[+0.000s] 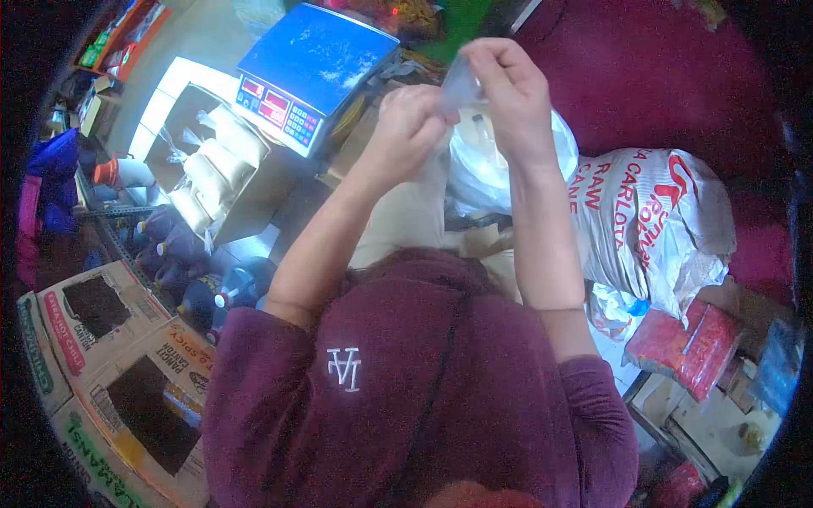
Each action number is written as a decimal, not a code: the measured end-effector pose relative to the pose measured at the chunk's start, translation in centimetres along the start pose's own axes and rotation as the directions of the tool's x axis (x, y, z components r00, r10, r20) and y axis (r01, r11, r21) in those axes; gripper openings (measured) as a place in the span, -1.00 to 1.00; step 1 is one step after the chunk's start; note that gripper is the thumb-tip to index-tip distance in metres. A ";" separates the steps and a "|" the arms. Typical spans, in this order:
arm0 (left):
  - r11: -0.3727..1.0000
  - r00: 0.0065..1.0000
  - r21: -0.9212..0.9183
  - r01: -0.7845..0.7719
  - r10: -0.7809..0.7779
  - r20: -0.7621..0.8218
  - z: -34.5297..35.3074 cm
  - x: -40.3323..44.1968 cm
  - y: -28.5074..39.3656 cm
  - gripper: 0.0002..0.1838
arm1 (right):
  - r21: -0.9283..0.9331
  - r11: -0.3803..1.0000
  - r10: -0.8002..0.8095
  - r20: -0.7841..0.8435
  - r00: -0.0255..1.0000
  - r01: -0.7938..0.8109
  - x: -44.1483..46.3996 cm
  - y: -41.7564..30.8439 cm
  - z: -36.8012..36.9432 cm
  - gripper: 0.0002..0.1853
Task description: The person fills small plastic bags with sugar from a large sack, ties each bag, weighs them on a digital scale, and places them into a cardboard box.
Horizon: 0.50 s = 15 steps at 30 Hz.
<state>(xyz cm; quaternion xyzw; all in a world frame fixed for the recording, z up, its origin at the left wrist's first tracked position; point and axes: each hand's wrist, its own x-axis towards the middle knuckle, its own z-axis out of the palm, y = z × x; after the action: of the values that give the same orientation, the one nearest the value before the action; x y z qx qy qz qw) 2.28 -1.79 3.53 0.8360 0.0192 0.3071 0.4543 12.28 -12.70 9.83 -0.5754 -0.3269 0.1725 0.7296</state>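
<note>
A small clear plastic bag [460, 87] is stretched between my two hands, above my lap. My left hand [412, 127] pinches its lower left side, and my right hand [511, 83] grips its upper right edge with thumb and fingers. The bag looks flat and see-through. Below my right hand stands a round container lined with white plastic [480, 161], partly hidden by my right wrist; something pale lies inside. The blue weighing scale [318, 63] with red displays is to the left of my left hand.
An open cardboard box [258, 182] holds filled plastic bags [212, 173]. A large white sack [648, 216] with red lettering lies on the right. Bottles [182, 245] and printed cartons [118, 356] stand at the left; red packs [686, 343] lie at the lower right.
</note>
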 end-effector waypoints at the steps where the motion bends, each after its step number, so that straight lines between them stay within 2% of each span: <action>1: 0.999 0.996 -0.038 0.014 -0.010 0.089 -0.1 0.3 -0.1 -0.84 | 0.023 0.999 0.024 0.034 0.999 -0.025 0.3 0.1 0.1 -0.86; 2: 0.997 0.984 -0.074 0.031 -0.018 0.176 -0.3 0.5 -0.2 -0.84 | 0.046 0.998 0.048 0.070 0.996 -0.051 0.6 0.2 0.1 -0.86; 3: 0.997 0.985 -0.072 0.027 -0.014 0.173 -0.5 0.6 -0.5 -0.84 | -0.001 1.000 0.010 0.036 0.999 -0.010 0.9 0.6 -0.2 -0.86; 5: 0.951 0.955 -0.259 0.168 -0.092 0.283 -1.0 0.4 -1.0 -0.84 | 0.065 0.997 0.041 -0.001 0.999 -0.041 1.1 1.9 -1.0 -0.87; 7: 0.964 0.965 -0.223 0.146 -0.089 0.247 -1.3 0.5 -0.7 -0.81 | 0.198 0.974 0.122 -0.062 0.991 -0.107 1.0 3.3 -1.7 -0.89; 9: 0.974 0.973 -0.188 0.124 -0.082 0.217 -1.8 0.5 0.1 -0.78 | 0.245 0.960 0.155 -0.077 0.985 -0.132 0.4 4.6 -2.4 -0.89; 11: 0.944 0.928 -0.183 0.276 -0.213 0.305 -2.6 0.6 1.1 -0.73 | 0.290 0.944 0.188 -0.088 0.978 -0.155 0.2 4.6 -2.7 -0.89; 12: 0.944 0.929 -0.182 0.274 -0.211 0.303 -2.7 0.5 1.1 -0.73 | 0.283 0.945 0.197 -0.092 0.976 -0.164 0.0 4.6 -2.9 -0.89; 14: 0.882 0.913 -0.337 0.330 -0.208 0.351 -2.8 0.3 1.1 -0.72 | 0.277 0.946 0.204 -0.094 0.974 -0.172 -0.2 4.3 -2.7 -0.88; 15: 0.882 0.913 -0.336 0.329 -0.207 0.351 -3.0 0.2 1.3 -0.72 | 0.286 0.943 0.207 -0.098 0.973 -0.172 -0.2 4.1 -2.7 -0.89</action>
<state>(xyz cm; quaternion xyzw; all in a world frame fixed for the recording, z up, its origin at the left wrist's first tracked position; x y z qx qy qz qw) 0.56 -0.28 5.83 0.7555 0.0044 0.1053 0.6467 14.45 -13.62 5.53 -0.5070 -0.1959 0.2490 0.8016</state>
